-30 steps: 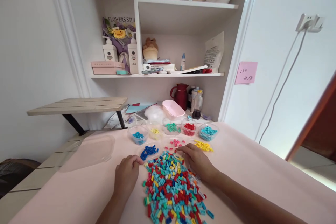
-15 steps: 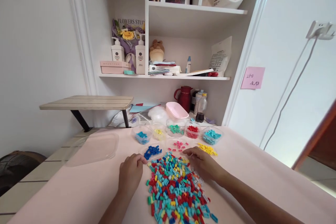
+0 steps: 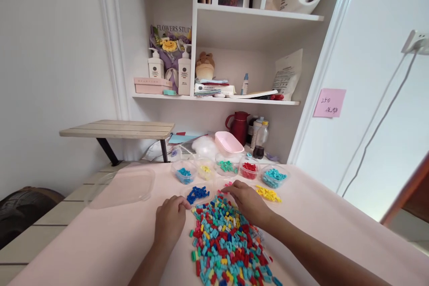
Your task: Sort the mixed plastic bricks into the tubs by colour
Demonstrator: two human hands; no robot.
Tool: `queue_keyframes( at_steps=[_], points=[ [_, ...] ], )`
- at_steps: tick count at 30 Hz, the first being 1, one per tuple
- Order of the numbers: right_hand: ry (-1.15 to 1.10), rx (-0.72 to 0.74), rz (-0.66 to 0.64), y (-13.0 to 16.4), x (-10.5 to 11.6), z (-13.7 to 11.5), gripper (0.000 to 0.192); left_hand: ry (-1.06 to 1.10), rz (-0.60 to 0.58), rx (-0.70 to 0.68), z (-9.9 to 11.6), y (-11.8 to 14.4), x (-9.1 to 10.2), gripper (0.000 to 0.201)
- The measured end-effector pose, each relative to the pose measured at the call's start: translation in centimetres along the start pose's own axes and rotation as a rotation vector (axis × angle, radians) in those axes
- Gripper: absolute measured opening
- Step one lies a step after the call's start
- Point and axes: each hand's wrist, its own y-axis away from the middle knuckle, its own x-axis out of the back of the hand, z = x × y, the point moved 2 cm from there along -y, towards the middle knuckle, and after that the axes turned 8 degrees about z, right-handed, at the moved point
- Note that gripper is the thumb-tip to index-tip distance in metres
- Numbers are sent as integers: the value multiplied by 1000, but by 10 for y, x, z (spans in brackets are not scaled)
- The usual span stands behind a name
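A heap of small mixed-colour bricks (image 3: 228, 243) lies on the pale pink table (image 3: 100, 241). My left hand (image 3: 170, 221) rests curled at the heap's left edge, beside a clear dish of dark blue bricks (image 3: 197, 194). My right hand (image 3: 246, 201) lies over the far end of the heap, its fingertips reaching toward the pink bricks (image 3: 228, 184). Whether either hand pinches a brick is hidden. Loose yellow bricks (image 3: 268, 193) lie just right of my right hand.
Behind the heap stand clear dishes with blue (image 3: 184, 173), yellow (image 3: 205, 170), green (image 3: 228, 166), red (image 3: 250, 167) and teal (image 3: 274, 175) bricks. A clear lid (image 3: 124, 185) lies at left. Shelves, a pink tub (image 3: 229, 143), a red jug (image 3: 238, 126) and bottles stand beyond.
The camera has tilted and shifted, so the scene sits lower and more to the right. My right hand has edged left toward the pink bricks. My left hand stays put.
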Motion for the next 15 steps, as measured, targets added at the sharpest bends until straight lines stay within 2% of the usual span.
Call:
queue_keyframes(
  at_steps=[5,15],
  points=[
    [110,19,-38,-5,-11,-9,42,3,9,8,0,1,-1,35],
    [122,-51,-79,0,-14,-11,37,9,8,25,1,2,0,35]
  ],
)
